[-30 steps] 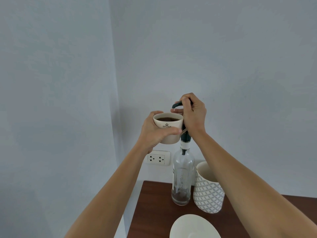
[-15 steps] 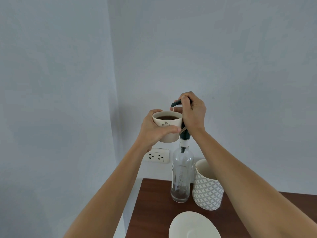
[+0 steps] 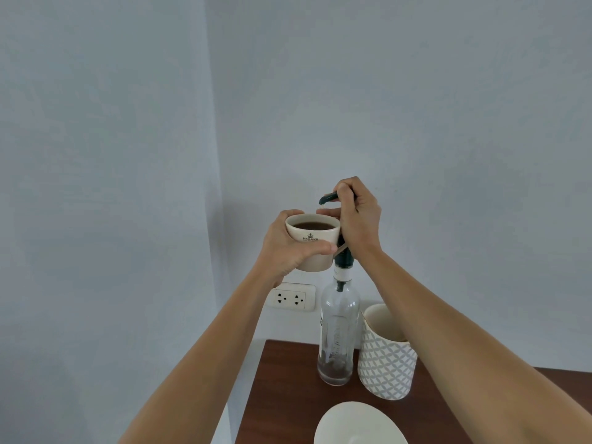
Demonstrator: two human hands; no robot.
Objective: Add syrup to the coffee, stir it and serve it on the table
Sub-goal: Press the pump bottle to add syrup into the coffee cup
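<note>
The left hand (image 3: 290, 248) was wrapped around the cream cup (image 3: 313, 243) of dark coffee (image 3: 312, 225), holding it in the air just beside the pump of the syrup bottle (image 3: 338, 331). The right hand (image 3: 358, 216) was closed over the dark pump head (image 3: 329, 198), its spout just above the cup's far rim. The nearly empty glass bottle stood on the brown counter (image 3: 282, 395), touching a patterned white container (image 3: 387, 363). A white saucer (image 3: 358, 426) lay nearer the camera.

Two bare forearms, no sleeves visible. Left hand (image 3: 288, 248) and right hand (image 3: 358, 216) without rings, watches or gloves.
</note>
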